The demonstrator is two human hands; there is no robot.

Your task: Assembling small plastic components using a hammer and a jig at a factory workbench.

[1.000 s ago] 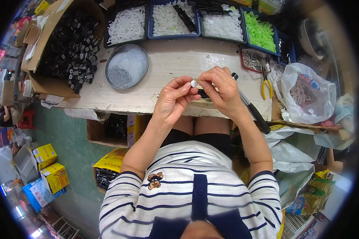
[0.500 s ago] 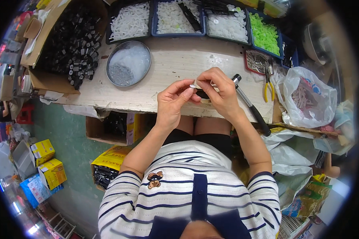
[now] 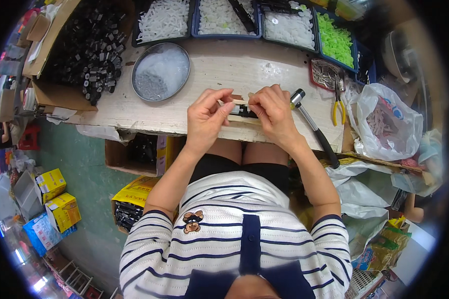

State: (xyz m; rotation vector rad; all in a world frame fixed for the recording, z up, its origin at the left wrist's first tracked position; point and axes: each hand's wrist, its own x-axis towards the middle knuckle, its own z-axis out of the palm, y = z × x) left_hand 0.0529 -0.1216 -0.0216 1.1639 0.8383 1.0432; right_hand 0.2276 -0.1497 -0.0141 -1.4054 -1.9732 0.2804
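Near the table's front edge, a small black part (image 3: pixel 244 111) lies between my hands, with pale wooden strips (image 3: pixel 242 119) along it. My left hand (image 3: pixel 204 117) is at its left end, thumb and fingers pinched; what they hold is hidden. At its right end my right hand (image 3: pixel 275 112) has its fingers curled and pressed together against the part, and anything inside them cannot be made out. Just right of that hand lies a hammer (image 3: pixel 314 127) with a metal shaft and black grip. A round metal dish (image 3: pixel 160 72) of small clear and grey pieces stands to the left.
Along the back stand trays of white pieces (image 3: pixel 164 20) and bright green pieces (image 3: pixel 334 42). A cardboard box (image 3: pixel 65 97) with black knob-like parts is at left. At right are a red tray of metal pins (image 3: pixel 326 74), yellow-handled pliers (image 3: pixel 338 112) and a clear plastic bag (image 3: pixel 389 122).
My hands were together over a small white piece held between the fingertips. They have moved slightly apart onto the black part, and the white piece is no longer plainly visible.
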